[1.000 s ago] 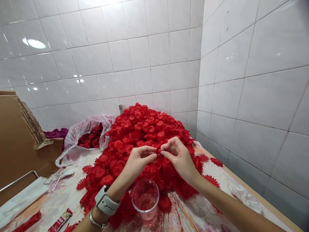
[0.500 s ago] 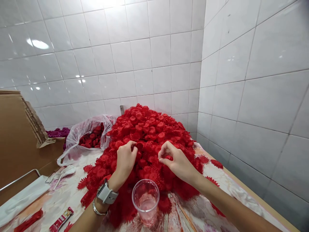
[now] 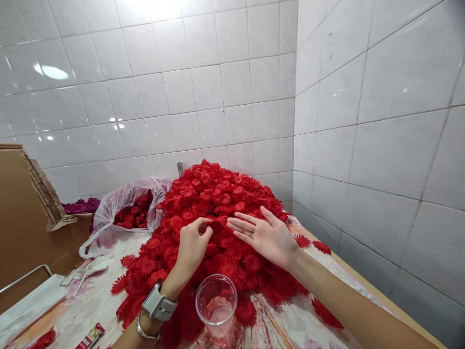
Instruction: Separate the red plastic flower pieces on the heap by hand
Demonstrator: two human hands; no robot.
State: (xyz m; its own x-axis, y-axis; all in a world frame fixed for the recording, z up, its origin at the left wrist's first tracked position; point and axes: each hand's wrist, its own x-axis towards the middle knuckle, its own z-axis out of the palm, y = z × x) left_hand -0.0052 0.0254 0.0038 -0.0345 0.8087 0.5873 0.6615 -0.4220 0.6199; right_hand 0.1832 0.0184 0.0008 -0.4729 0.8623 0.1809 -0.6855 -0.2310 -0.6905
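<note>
A big heap of red plastic flower pieces lies on the table against the tiled corner. My left hand, with a grey watch and bracelet on its wrist, pinches a small red piece between thumb and forefinger at the front of the heap. My right hand is spread flat, palm up, fingers apart, just right of that piece and above the heap; nothing lies in it. A clear plastic cup stands upright in front of the heap, below both hands.
A clear plastic bag holding more red pieces sits left of the heap. Brown cardboard stands at far left, purple pieces behind it. A floral cloth covers the table; small sachets lie near its front. Tiled walls close the back and right.
A second ago both hands held one red piece together. My left hand then reached into the heap and took a piece; my right hand went from pinched to flat and open.
</note>
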